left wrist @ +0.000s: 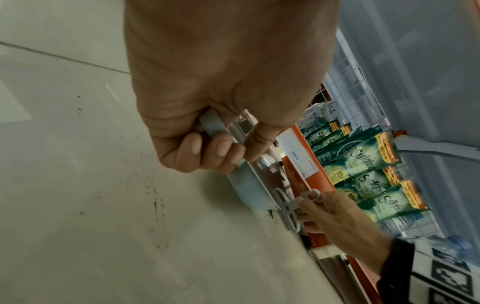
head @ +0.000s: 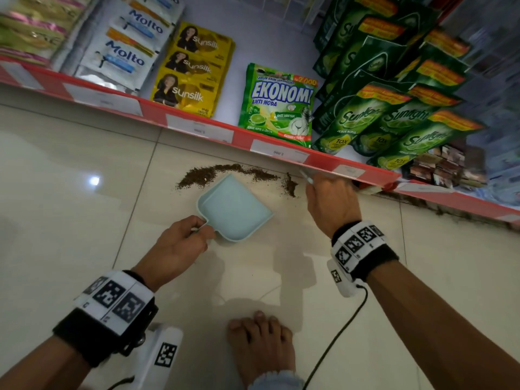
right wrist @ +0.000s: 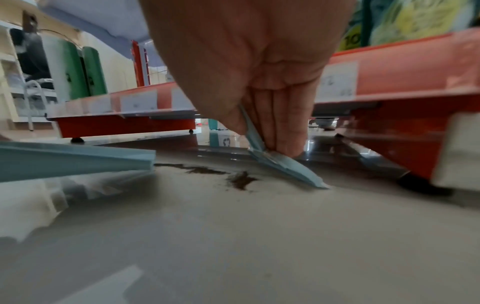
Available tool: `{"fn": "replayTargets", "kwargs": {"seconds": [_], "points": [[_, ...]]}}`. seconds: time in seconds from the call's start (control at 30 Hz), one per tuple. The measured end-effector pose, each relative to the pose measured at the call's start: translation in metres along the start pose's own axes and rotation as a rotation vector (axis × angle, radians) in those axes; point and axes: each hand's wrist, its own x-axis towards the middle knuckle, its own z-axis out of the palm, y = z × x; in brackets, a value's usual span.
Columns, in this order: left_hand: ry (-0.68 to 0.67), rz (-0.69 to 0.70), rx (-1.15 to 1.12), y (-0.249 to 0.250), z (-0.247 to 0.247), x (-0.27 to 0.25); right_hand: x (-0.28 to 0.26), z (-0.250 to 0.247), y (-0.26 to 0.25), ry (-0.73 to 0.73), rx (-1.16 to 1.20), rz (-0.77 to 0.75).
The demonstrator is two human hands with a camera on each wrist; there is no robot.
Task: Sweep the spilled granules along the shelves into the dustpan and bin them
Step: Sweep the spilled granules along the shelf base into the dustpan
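A pale blue dustpan (head: 235,209) lay flat on the cream tiled floor (head: 70,220) in front of the lowest red shelf edge (head: 197,123), its open lip turned toward the shelf. The left hand (head: 176,249) gripped the dustpan's short handle, fingers (left wrist: 207,152) curled beneath it and the thumb laid on top. The spilled granules (head: 225,173), dark brown, formed an arched band on the floor that ran around the far corner of the dustpan, touching or just beside its lip; a smaller clump (head: 291,185) lay to the right of the band, between the dustpan and the right hand (head: 332,201). The inside of the dustpan appeared bare of granules in the head view. The right hand pinched a small pale blue scraper-like sweeping tool (right wrist: 283,166), thumb on one face and straight fingers pressed together on the other; the tool's lower edge met the floor just beside the smaller clump and close under the shelf edge. In the left wrist view the tool's handle (left wrist: 287,207) showed looped openings. More dark granules lay along the foot of the shelf (head: 464,209) farther right. On the shelf stood Molto sachets (head: 123,49), Sunsilk sachets (head: 191,77), an Ekonomi pouch (head: 277,104) and Sunlight pouches (head: 394,108). A bare foot (head: 261,350) rested on the floor between the two forearms, each wrist wearing a marker-printed band (head: 357,243).
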Motion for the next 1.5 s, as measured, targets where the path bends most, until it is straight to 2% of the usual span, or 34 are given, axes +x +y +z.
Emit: {"fn": "replayTargets", "kwargs": {"seconds": [0.13,0.2,0.33,0.43,0.47,0.57,0.6,0.63,0.7,0.8,0.9,1.07,1.17,1.23,1.33,1.4,1.5], "points": [[-0.009,-0.001,-0.007,-0.002,-0.006,-0.004,-0.010,0.004,-0.034,-0.005,0.125,-0.159],[-0.004,-0.018,-0.023,-0.002,-0.009,-0.007,-0.015,0.000,-0.045,0.030,0.159,-0.187],[0.012,-0.022,-0.022,-0.006,-0.015,-0.012,-0.018,-0.019,-0.037,0.100,0.163,-0.125],[0.042,-0.009,-0.004,-0.009,-0.019,-0.014,-0.015,-0.022,-0.013,0.116,0.038,-0.028],[0.053,-0.008,-0.003,-0.009,-0.020,-0.015,-0.012,-0.014,-0.006,0.064,-0.008,0.013],[0.060,0.005,-0.004,-0.007,-0.021,-0.016,0.000,0.020,-0.006,-0.392,-0.080,0.181],[0.057,0.009,-0.001,-0.006,-0.021,-0.017,0.000,0.033,-0.012,-0.479,-0.072,0.201],[0.054,0.011,0.004,-0.006,-0.021,-0.017,-0.002,0.040,-0.020,-0.497,-0.043,0.191],[0.057,0.009,0.010,-0.007,-0.023,-0.018,-0.014,0.037,-0.039,-0.440,0.005,0.123],[0.064,0.008,0.035,-0.010,-0.023,-0.021,-0.029,0.013,-0.057,-0.108,0.150,-0.009],[0.069,0.003,0.044,-0.014,-0.024,-0.027,-0.031,-0.010,-0.064,0.025,0.171,-0.079],[0.098,0.007,0.032,-0.017,-0.033,-0.032,-0.012,-0.021,-0.040,0.220,0.049,0.007],[0.121,0.011,0.012,-0.018,-0.040,-0.035,-0.002,-0.016,-0.040,0.164,-0.027,0.035],[0.126,0.015,0.006,-0.019,-0.043,-0.036,-0.002,-0.006,-0.049,0.057,-0.047,-0.036],[0.134,0.010,0.017,-0.022,-0.045,-0.039,-0.018,0.004,-0.068,-0.015,0.053,-0.176],[0.139,0.004,0.016,-0.024,-0.046,-0.040,-0.029,0.003,-0.078,0.007,0.119,-0.236],[0.137,0.010,0.011,-0.025,-0.047,-0.041,-0.028,-0.008,-0.079,0.148,0.133,-0.230]]}}
